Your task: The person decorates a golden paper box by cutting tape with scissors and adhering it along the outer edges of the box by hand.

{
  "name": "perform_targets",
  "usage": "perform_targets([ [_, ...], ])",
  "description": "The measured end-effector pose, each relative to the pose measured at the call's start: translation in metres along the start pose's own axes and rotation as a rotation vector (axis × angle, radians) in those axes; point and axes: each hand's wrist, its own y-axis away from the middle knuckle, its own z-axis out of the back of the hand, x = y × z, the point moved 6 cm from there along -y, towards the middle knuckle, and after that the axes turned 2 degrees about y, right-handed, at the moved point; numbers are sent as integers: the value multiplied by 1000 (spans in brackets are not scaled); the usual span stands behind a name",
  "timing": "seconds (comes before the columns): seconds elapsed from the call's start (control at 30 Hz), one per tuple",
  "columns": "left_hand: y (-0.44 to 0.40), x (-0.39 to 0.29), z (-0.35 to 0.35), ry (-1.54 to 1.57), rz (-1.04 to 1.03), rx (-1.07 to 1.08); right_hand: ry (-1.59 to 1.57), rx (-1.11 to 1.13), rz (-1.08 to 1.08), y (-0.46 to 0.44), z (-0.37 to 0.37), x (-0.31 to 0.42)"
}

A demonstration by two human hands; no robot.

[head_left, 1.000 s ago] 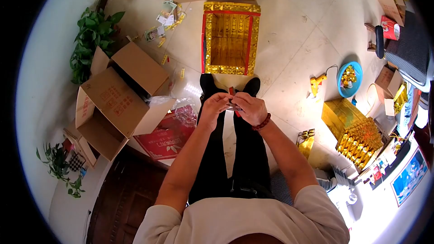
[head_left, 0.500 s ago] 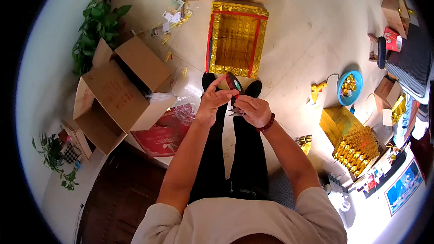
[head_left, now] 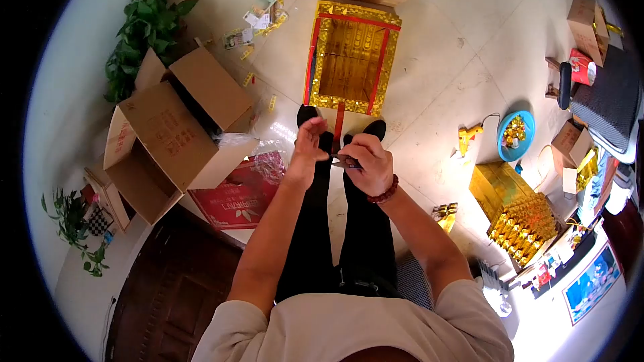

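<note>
A strip of red tape point(head_left: 339, 123) stretches between my hands and the near edge of the gold box point(head_left: 393, 53), which has red bands along its rim. My left hand point(head_left: 307, 151) is beside the strip with its fingers apart; whether a fingertip touches the tape is too small to tell. Scissors point(head_left: 346, 161) are in my right hand point(head_left: 371, 164), whose fingers are wrapped round them, the blades pointing toward my left hand. A beaded bracelet circles my right wrist.
At the left lie an open cardboard box point(head_left: 168, 141) and a red carton point(head_left: 238, 198). To the right are a yellow glue gun point(head_left: 467, 139), a blue basin point(head_left: 528, 141) of gold pieces and a gold stack point(head_left: 510, 191). Paper notes point(head_left: 260, 13) lie at the upper left.
The tape roll that was between my hands is no longer visible there, and a red strip now spans to the gold box. My left hand has opened and moved slightly left; my right hand still grips the scissors.
</note>
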Motion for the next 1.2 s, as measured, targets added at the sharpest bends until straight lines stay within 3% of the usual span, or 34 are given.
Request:
perform_targets([
  [0.07, 5, 26, 7, -123, 90, 13, -10, 13, -108, 5, -6, -3],
  [0.13, 15, 42, -2, -163, 2, 161, -62, 5, -150, 9, -12, -3],
  [0.2, 13, 64, 5, -248, 0, 70, -58, -66, -186, 11, -13, -2],
  [0.3, 5, 69, 21, -390, -274, -115, -88, -115, -250, 15, -18, 0],
  [0.33, 4, 63, 21, -418, -328, -152, -85, -153, -273, 16, -19, -1],
  [0.43, 8, 13, 3, -914, -426, -204, -142, -279, -346, 15, -16, -1],
  [0.47, 6, 10, 8, -915, -425, -200, -141, -282, -348, 17, -18, -4],
  [0.53, 5, -3, 13, -1087, -556, -177, -415, -440, -790, 37, -24, -35],
  [0.57, 6, -9, 20, -1036, -569, -192, -627, -611, -881, 40, -29, -45],
  [0.6, 7, -15, 27, -985, -582, -207, -687, -640, -1039, 47, -31, -57],
  [0.67, 6, -23, 35, -1081, -355, -60, -816, -731, -1182, 62, -37, -76],
  [0.8, 4, -49, 34, -1523, -437, 174, -815, -812, -1275, 96, -55, -110],
  [0.87, -4, -59, 52, -1496, -536, 186, -802, -914, -1401, 117, -66, -124],
  [0.93, -16, -66, 67, -1729, -566, 190, -799, -948, -1453, 130, -78, -139],
  [1.07, -42, -61, 73, -1906, -458, 249, -855, -1017, -1572, 146, -105, -173],
  [1.2, -67, -44, 74, -1975, -478, 295, -871, -1042, -1638, 152, -121, -202],
])
